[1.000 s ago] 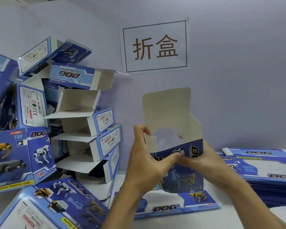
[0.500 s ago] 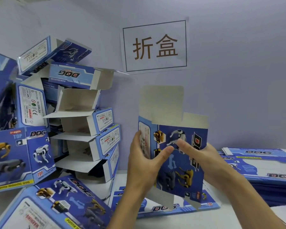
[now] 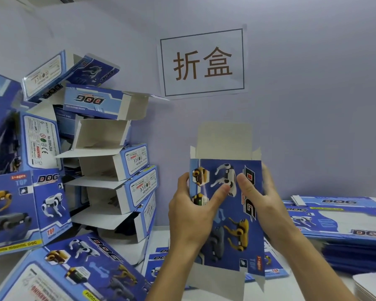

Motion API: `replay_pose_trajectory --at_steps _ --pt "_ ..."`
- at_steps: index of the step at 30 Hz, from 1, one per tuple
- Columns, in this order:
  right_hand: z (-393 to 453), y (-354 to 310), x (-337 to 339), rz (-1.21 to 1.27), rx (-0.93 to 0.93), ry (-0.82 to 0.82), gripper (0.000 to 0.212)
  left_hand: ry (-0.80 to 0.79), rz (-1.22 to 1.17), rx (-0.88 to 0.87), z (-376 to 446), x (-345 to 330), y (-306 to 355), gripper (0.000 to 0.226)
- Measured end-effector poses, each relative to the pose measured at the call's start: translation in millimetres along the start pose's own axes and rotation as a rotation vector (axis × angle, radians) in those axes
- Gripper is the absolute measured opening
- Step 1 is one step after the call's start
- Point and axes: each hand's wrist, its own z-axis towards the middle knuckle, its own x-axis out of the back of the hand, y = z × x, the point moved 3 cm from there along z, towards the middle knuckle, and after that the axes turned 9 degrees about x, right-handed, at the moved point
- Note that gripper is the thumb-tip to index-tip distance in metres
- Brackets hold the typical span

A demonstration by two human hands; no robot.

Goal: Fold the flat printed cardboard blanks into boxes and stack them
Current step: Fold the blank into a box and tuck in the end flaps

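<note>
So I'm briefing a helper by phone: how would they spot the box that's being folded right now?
Find the white wall sign with two brown characters. Just below it, in front of the wall, the blue box being folded is held upright in the air between the left hand and the right hand. Unlike the stacked boxes at left and the flat blanks at right, its flaps stand open at both ends.

- The left side is blocked by a leaning pile of folded boxes.
- The right is walled off by stacked flat blanks.
- Open air is left above, toward the wall.
</note>
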Motion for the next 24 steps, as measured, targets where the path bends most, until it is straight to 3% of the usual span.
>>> replay_pose_trajectory --at_steps 3,7,12,18,21,24 --pt "1.8 0.8 2.2 0.135 -0.063 -0.001 0.091 -0.074 0.016 0.094 18.5 -5.1 9.1 0.069" --pt "1.7 5.8 6.0 0.075 -0.133 0.0 0.106 -0.028 -0.013 0.178 27.3 -8.2 8.7 0.059" --pt "-4.6 21.9 15.0 -0.032 -0.171 0.045 0.1 -0.072 -0.11 0.149 9.7 -5.9 -10.3 0.045" --pt "-4.6 27.0 9.8 0.16 -0.174 -0.114 0.075 -0.088 0.02 0.154 3.5 8.3 -16.8 0.071" --pt "-0.6 20.2 6.7 0.052 -0.061 0.007 0.075 -0.091 0.134 0.066 -3.4 8.4 -14.5 0.062" --pt "-3.8 4.0 0.3 -0.134 0.053 0.173 0.057 -0.145 0.055 0.062 -7.2 3.3 -14.2 0.06"
